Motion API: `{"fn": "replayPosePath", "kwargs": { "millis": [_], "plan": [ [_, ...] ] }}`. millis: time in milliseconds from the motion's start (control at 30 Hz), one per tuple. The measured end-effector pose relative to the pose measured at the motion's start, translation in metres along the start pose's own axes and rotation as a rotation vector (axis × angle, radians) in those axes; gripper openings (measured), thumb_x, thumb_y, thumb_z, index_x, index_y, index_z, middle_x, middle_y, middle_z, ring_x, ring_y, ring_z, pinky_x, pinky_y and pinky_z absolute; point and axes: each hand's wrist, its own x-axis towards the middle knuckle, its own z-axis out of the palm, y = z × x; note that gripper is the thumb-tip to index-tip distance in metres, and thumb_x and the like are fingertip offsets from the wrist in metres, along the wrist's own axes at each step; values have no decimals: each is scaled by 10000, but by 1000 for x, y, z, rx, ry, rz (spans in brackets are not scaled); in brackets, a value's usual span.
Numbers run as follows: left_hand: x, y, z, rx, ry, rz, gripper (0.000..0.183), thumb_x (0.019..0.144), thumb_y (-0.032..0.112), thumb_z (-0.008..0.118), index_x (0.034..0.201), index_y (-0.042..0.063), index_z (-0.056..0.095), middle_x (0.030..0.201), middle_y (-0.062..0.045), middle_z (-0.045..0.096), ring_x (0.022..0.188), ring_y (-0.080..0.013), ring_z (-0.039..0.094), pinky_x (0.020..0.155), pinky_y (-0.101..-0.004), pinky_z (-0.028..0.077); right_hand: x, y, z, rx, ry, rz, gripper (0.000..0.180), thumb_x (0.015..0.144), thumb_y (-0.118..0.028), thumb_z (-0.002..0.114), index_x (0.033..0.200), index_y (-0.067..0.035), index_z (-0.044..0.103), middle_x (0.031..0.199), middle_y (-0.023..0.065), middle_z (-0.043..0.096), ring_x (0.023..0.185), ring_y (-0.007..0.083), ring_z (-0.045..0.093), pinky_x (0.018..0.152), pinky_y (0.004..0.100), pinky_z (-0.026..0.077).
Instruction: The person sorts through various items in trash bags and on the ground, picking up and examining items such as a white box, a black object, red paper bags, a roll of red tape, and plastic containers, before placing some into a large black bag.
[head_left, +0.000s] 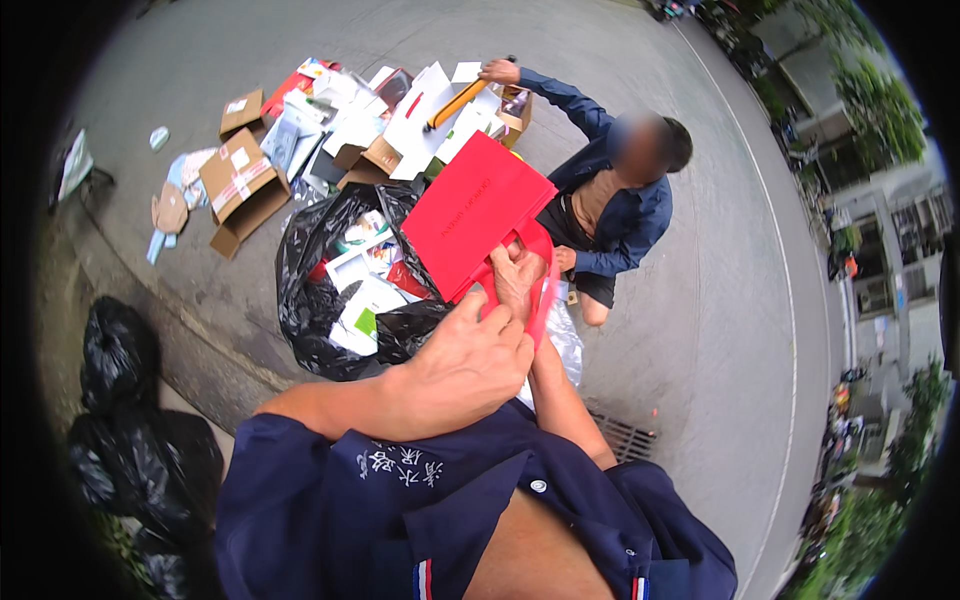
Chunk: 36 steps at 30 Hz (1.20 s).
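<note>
A red paper shopping bag (480, 210) bearing writing lies tilted in front of me, its mouth towards my body. My right hand (517, 279) is at that mouth, its fingers curled over the edge and partly hidden inside. Loops of red ribbon handle (553, 289) hang around my right wrist. My left hand (469, 349) crosses over from the left, fingers curled on the ribbon; its grip is partly hidden. Below the shopping bag, a black plastic garbage bag (300, 277) stands open, holding white cartons (367, 315) and red packaging.
A heap of flattened boxes and paper (337, 105) covers the pavement ahead, beside an open cardboard box (240, 180). Another person (637, 195) crouches at right, holding a yellow and black tool (457, 103). Filled black bags (142, 450) lie by the kerb; a drain grate (622, 436) is at right.
</note>
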Motion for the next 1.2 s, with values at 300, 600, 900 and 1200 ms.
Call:
{"fn": "replayPosePath", "kwargs": {
  "millis": [300, 600, 900, 1200],
  "plan": [
    [14, -49, 58, -316, 396, -630, 486, 746, 143, 594, 1179, -7, 430, 1043, -177, 483, 933, -350, 535, 725, -394, 477, -23, -16, -1, 92, -173, -219, 260, 889, -121, 493, 1096, 35, 490, 959, 91, 577, 815, 115, 538, 714, 257, 444],
    [-14, -75, 89, -402, 377, -862, 266, 750, 63, 465, 984, -60, 500, 744, -272, 568, 742, -411, 584, 673, -448, 480, -33, -14, -2, -414, -38, -424, 342, 778, 27, 495, 1118, -14, 486, 710, 205, 577, 623, 322, 613, 556, 360, 470],
    [-46, -105, 66, -735, 406, -823, 202, 755, 116, 466, 786, -74, 528, 723, -256, 564, 710, -411, 561, 634, -389, 440, -15, -31, -19, -445, -22, -416, 266, 788, 40, 486, 1041, -25, 535, 661, 197, 562, 582, 314, 603, 522, 339, 447],
    [-73, -117, 64, -647, 342, -965, 237, 779, 58, 461, 951, -28, 600, 732, -210, 605, 686, -229, 623, 634, -310, 457, -12, -35, -32, -476, 65, -438, 191, 759, 46, 538, 936, 6, 595, 712, 164, 620, 601, 210, 621, 547, 276, 463]
  ]
}}
